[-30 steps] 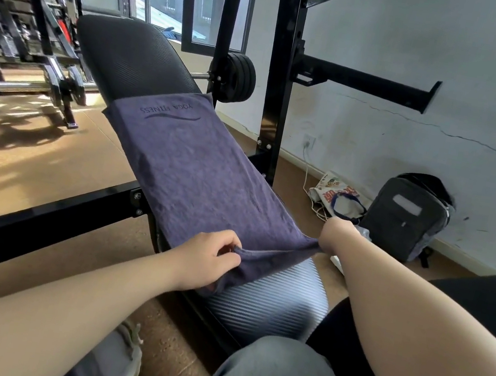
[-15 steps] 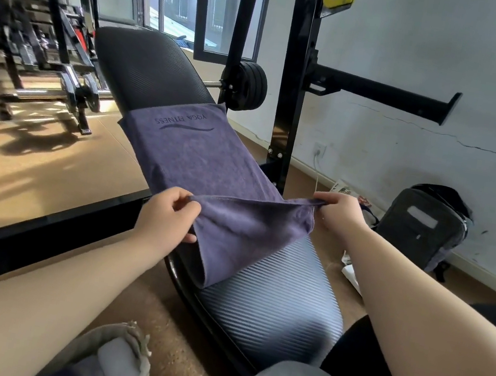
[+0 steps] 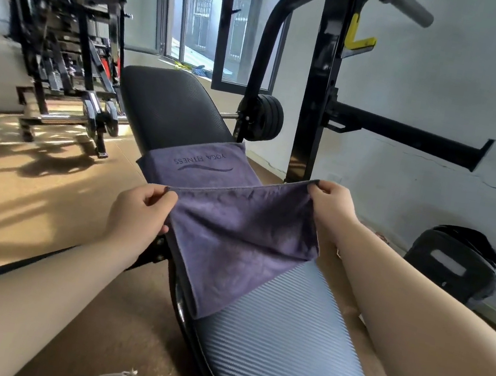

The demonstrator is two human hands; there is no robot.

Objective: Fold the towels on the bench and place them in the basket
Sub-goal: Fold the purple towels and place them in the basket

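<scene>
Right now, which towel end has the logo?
The far end, lying flat on the bench; the near end, pinched by left hand and right hand, shows no print.

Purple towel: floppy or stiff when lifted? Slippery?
Likely floppy: the purple towel drapes limply between the left hand and right hand pinching its corners. Probably light: fingertip pinches lift it. May cling to the ribbed bench.

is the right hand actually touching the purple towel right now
Touching. The head view shows the right hand pinching the towel at its lifted near corner, cloth running straight into the fingers.
</scene>
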